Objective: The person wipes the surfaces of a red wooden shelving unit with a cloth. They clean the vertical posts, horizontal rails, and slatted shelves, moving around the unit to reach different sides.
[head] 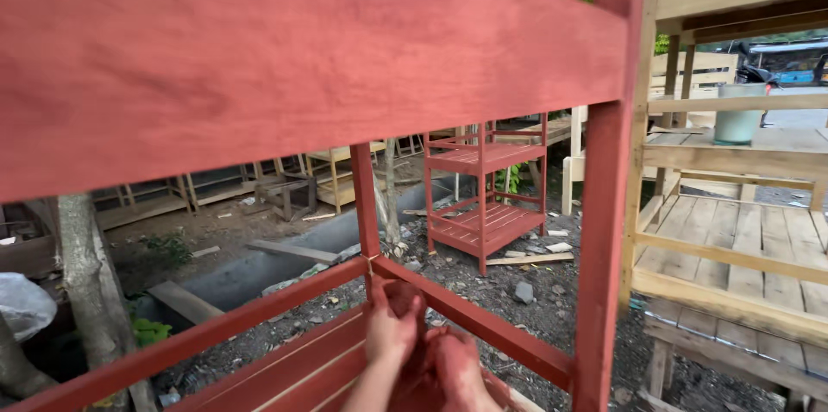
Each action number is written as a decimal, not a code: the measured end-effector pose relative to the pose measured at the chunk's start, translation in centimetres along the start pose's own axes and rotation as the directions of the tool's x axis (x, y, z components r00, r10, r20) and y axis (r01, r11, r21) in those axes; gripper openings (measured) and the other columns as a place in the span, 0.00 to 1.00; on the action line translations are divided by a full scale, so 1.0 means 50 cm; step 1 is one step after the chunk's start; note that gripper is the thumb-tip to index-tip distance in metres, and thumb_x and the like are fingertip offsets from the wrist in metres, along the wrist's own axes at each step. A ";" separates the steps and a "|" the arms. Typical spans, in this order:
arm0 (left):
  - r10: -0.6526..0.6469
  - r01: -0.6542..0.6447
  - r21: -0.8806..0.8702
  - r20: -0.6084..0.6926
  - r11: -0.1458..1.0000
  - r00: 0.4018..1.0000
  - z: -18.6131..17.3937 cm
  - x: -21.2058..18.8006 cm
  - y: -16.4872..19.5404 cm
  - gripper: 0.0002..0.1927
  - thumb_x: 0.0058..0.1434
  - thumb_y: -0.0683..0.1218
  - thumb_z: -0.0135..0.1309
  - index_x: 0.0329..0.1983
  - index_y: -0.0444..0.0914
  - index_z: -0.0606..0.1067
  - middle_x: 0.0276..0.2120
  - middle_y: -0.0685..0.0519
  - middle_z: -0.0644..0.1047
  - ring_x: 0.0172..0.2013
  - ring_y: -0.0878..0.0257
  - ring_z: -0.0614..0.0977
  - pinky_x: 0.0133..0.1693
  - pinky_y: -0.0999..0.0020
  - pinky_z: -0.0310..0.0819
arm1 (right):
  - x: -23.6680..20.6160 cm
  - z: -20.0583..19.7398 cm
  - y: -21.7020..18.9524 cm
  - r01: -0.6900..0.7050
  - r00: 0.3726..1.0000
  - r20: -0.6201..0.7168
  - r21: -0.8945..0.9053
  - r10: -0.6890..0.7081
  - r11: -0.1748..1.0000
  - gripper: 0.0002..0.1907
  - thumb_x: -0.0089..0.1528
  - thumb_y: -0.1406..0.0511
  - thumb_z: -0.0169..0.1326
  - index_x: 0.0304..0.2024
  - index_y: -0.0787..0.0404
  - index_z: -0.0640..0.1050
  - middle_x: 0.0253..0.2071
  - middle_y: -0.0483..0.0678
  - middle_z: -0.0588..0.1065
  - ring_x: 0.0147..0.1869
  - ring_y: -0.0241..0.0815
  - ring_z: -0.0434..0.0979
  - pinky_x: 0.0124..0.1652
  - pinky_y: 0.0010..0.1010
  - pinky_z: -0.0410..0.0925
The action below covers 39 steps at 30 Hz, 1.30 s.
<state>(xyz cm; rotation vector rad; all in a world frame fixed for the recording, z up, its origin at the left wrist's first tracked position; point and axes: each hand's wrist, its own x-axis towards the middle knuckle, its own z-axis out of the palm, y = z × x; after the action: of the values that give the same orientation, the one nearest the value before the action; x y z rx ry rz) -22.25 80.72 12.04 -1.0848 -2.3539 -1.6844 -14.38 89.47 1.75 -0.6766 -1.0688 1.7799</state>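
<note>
A red-painted wooden rack fills the near view, its top rail right in front of the camera. At the bottom centre both hands are smeared with red paint. My left hand reaches to the rack's far corner post, where the lower rails meet. Its fingers are closed on a small red-brown wad that looks like a rag, pressed against that corner. My right hand lies curled just beside and below it over the red slats. What it holds, if anything, is hidden.
A second red two-shelf rack stands on gravel behind. Unpainted wooden racks stand close on the right, with a pale bucket on one. A tree trunk, loose planks and more bare frames are at left.
</note>
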 end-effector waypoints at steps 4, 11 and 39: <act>0.237 -0.243 -0.230 -0.053 0.942 0.970 0.014 0.092 -0.036 0.36 0.53 0.57 0.63 0.62 0.45 0.64 0.51 0.44 0.78 0.50 0.48 0.83 0.50 0.51 0.80 | 0.032 0.005 0.026 0.019 0.997 0.071 0.087 -0.025 0.996 0.09 0.56 0.76 0.45 0.30 0.67 0.77 0.21 0.52 0.73 0.20 0.44 0.72 0.20 0.33 0.64; -0.077 0.079 0.006 -0.140 0.997 0.987 -0.003 0.155 -0.055 0.43 0.56 0.61 0.65 0.69 0.45 0.58 0.55 0.35 0.73 0.53 0.38 0.77 0.54 0.46 0.73 | -0.090 0.061 -0.032 0.604 0.790 0.140 -0.349 -0.597 0.717 0.07 0.49 0.77 0.59 0.24 0.62 0.78 0.22 0.47 0.75 0.27 0.37 0.75 0.29 0.28 0.69; -0.102 0.100 0.021 0.143 0.995 0.984 -0.040 -0.063 0.017 0.34 0.47 0.64 0.67 0.51 0.39 0.82 0.44 0.41 0.85 0.48 0.47 0.87 0.49 0.57 0.79 | -0.365 -0.116 -0.237 0.714 0.640 -0.084 -0.302 -0.764 0.632 0.10 0.57 0.81 0.52 0.28 0.64 0.77 0.27 0.42 0.73 0.29 0.29 0.69 0.29 0.18 0.61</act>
<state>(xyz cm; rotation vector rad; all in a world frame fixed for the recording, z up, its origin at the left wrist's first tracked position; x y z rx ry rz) -20.10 77.56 12.22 -1.1403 -2.5449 -1.6721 3.06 77.49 9.43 -0.4376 -1.2001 0.8357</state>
